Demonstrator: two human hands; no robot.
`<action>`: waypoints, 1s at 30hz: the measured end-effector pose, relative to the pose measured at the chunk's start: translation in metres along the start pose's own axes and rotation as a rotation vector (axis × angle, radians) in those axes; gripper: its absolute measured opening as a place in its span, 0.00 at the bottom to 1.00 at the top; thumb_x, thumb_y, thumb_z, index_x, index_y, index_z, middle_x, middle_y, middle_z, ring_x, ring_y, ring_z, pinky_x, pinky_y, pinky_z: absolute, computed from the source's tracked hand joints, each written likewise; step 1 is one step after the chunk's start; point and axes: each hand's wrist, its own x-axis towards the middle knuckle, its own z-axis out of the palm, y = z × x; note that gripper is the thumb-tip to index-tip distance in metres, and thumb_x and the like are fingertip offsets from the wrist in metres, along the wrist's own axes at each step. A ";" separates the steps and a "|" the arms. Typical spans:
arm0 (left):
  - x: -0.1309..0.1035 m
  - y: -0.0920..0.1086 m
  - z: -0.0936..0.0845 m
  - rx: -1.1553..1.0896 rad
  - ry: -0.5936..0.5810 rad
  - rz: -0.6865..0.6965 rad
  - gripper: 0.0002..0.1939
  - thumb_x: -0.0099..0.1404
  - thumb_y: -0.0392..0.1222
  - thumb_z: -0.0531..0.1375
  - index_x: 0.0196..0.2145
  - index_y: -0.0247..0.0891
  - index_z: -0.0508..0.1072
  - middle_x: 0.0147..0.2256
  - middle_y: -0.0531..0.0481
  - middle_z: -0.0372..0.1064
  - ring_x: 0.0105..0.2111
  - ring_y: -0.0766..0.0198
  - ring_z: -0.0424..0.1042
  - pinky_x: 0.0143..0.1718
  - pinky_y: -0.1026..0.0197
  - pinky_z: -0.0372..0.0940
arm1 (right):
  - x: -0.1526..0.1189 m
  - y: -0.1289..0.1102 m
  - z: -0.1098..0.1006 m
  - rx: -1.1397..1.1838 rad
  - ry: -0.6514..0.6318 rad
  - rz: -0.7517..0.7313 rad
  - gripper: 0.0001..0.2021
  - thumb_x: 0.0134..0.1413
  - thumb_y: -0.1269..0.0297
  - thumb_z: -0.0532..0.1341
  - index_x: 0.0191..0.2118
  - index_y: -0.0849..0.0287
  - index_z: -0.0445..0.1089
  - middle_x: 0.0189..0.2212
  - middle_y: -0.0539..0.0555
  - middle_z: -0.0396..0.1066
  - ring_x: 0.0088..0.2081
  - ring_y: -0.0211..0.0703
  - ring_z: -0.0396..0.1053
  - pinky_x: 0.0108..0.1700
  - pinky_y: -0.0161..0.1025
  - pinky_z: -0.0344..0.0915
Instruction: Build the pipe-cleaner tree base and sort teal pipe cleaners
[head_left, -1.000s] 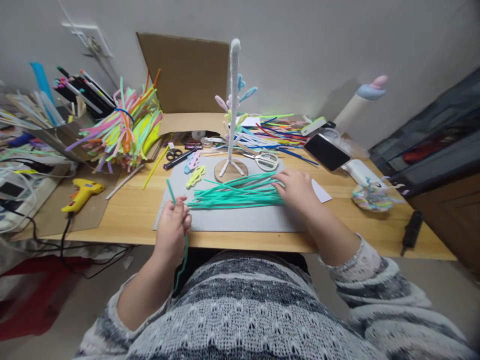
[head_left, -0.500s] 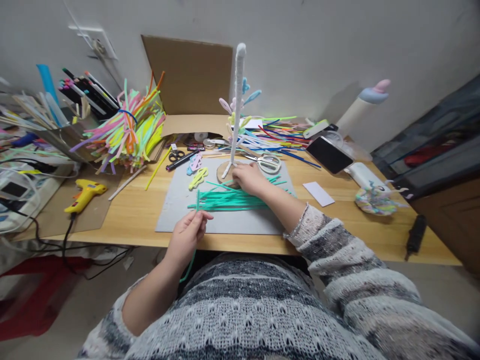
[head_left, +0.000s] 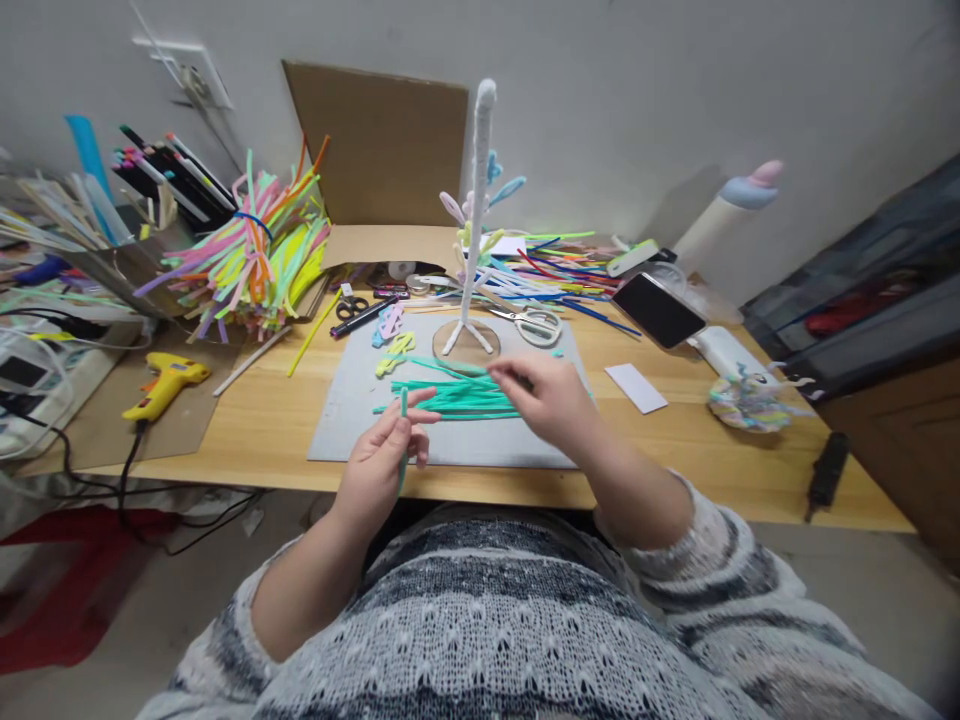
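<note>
A green pipe cleaner [head_left: 403, 402] stands upright between the thumb and fingers of my left hand [head_left: 381, 455], which is near the desk's front edge. Its other fingers are spread. My right hand [head_left: 547, 395] hovers over the right part of a pile of green pipe cleaners [head_left: 465, 400], fingers curled together; whether anything is in them is hidden. The pile lies on a grey board [head_left: 345, 420]. Behind it, a white wrapped stem [head_left: 477, 190] rises from a round wooden base [head_left: 445, 362], with pastel loops showing behind the stem.
Scissors [head_left: 536, 324] lie behind my right hand. Yellow and pastel bent pieces [head_left: 395, 352] rest on the board's left. A yellow glue gun [head_left: 166, 385] is at left, a bundle of pipe cleaners [head_left: 255, 250] behind it. A phone [head_left: 660, 308] and white card [head_left: 636, 387] lie at right.
My right hand has drawn back from the wooden base toward the right and nearer me. My left hand has turned slightly, its fingers spreading while the pipe cleaner stays held.
</note>
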 end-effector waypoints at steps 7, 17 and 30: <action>-0.006 -0.006 0.010 0.029 -0.119 -0.002 0.15 0.62 0.49 0.59 0.34 0.35 0.78 0.37 0.41 0.71 0.32 0.60 0.69 0.35 0.58 0.66 | -0.070 -0.010 0.011 0.411 -0.326 0.330 0.07 0.56 0.62 0.57 0.38 0.57 0.69 0.30 0.53 0.70 0.30 0.39 0.65 0.33 0.38 0.61; -0.011 -0.018 0.020 0.290 -0.136 -0.040 0.16 0.63 0.51 0.56 0.38 0.38 0.76 0.26 0.49 0.61 0.25 0.65 0.57 0.23 0.66 0.52 | -0.074 -0.003 0.025 0.923 -0.190 0.546 0.19 0.53 0.52 0.59 0.46 0.61 0.66 0.16 0.41 0.49 0.17 0.29 0.44 0.18 0.30 0.41; -0.011 -0.017 0.029 0.084 -0.126 -0.178 0.13 0.59 0.50 0.61 0.32 0.38 0.68 0.17 0.59 0.50 0.17 0.72 0.47 0.18 0.69 0.44 | -0.077 -0.021 0.035 0.885 -0.195 0.501 0.13 0.53 0.62 0.56 0.43 0.57 0.70 0.20 0.44 0.58 0.18 0.30 0.53 0.19 0.31 0.49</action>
